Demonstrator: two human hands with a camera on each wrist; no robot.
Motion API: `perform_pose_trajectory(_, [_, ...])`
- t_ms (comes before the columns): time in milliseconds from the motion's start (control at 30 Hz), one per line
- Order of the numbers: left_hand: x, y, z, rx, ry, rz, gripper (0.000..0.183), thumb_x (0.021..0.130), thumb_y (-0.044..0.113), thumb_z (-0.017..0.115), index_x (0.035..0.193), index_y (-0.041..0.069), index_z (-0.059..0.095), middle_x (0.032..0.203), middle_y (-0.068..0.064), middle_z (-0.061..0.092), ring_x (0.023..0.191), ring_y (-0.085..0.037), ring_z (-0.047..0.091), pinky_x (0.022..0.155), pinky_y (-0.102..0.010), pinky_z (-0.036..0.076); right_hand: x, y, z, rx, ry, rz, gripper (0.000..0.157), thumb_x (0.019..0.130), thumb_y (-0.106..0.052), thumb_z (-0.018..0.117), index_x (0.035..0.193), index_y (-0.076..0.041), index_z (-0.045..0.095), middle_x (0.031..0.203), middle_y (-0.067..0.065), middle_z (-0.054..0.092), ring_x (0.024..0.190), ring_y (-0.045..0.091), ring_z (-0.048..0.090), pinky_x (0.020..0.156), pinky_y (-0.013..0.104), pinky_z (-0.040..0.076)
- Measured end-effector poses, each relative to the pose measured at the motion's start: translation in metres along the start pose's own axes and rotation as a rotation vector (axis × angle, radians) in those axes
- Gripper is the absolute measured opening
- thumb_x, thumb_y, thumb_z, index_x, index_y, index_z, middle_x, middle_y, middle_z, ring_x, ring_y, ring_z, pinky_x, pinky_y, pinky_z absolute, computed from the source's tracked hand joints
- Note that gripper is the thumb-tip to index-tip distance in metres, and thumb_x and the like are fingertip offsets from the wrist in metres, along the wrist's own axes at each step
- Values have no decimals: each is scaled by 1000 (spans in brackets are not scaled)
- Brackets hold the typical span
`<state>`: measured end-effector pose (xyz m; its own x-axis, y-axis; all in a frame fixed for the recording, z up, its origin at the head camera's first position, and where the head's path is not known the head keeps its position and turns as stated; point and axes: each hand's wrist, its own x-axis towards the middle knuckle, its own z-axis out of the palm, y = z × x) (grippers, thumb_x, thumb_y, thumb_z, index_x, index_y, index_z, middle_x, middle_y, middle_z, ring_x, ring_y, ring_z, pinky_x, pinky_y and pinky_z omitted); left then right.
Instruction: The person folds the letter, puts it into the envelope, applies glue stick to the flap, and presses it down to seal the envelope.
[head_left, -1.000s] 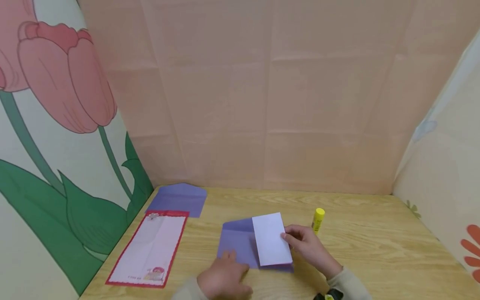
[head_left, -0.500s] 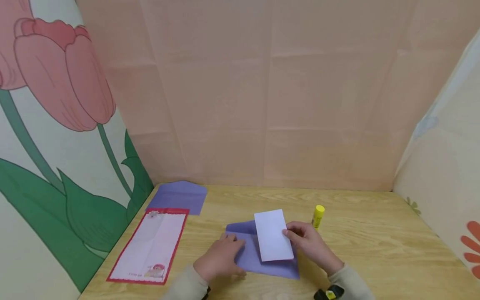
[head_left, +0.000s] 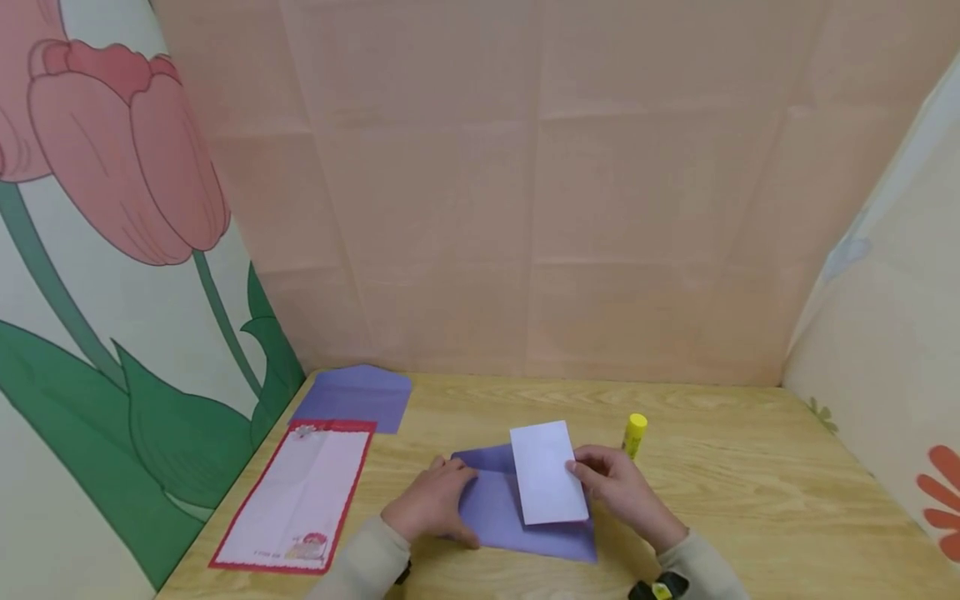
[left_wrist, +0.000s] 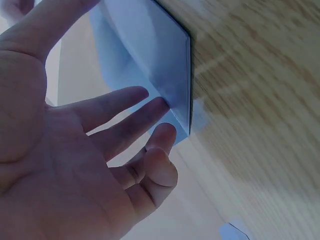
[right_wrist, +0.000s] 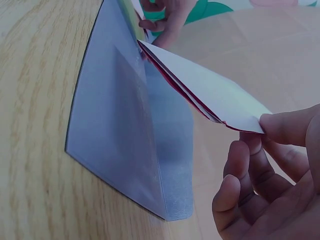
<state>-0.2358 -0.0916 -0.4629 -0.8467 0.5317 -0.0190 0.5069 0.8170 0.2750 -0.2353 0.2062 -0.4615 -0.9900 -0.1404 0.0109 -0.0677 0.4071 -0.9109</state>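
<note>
Right hand [head_left: 618, 487] pinched the folded white letter [head_left: 547, 472] by its edge, its far end inside the purple envelope [head_left: 517, 512] on the tabletop [head_left: 750, 500]. Left hand [head_left: 431, 502], fingers straight, pressed the envelope's left end.

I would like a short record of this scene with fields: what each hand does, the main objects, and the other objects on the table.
left hand: left hand rests straight fingers on the left end of the purple envelope
right hand: right hand pinches the folded white letter at its right edge
letter position: one end at the envelope, the pinched end raised
table: wooden table
other objects: yellow glue stick, second purple envelope, red-bordered letter sheet
</note>
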Motion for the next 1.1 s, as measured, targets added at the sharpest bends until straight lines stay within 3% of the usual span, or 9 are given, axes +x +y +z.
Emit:
perform_pose_trajectory(567, [6, -5, -1, -23, -13, 14, 90, 54, 49, 96, 126, 5, 66, 116, -1, 57, 98, -17, 46, 87, -29, 47, 2, 0, 2, -3, 34, 28, 19, 100, -14, 61, 110, -1, 69, 95, 8, 67, 80, 19, 59, 67, 32, 55])
perform_pose_trajectory(833, [5, -5, 0, -26, 5, 5, 90, 52, 49, 97, 123, 5, 63, 118, -2, 58, 100, -20, 47, 91, -32, 48, 3, 1, 2, 77, 112, 51, 19, 103, -20, 56, 111, -3, 61, 77, 9, 58, 61, 22, 55, 46, 25, 39])
perform_pose_trajectory(1100, [4, -3, 0, -36, 17, -23, 92, 51, 49, 97, 122, 5, 60, 116, -2, 56, 101, -19, 46, 93, -36, 48, 3, 3, 0, 189, 183, 32, 22, 107, -22, 48, 120, -3, 49, 61, 10, 55, 47, 22, 51, 40, 24, 35])
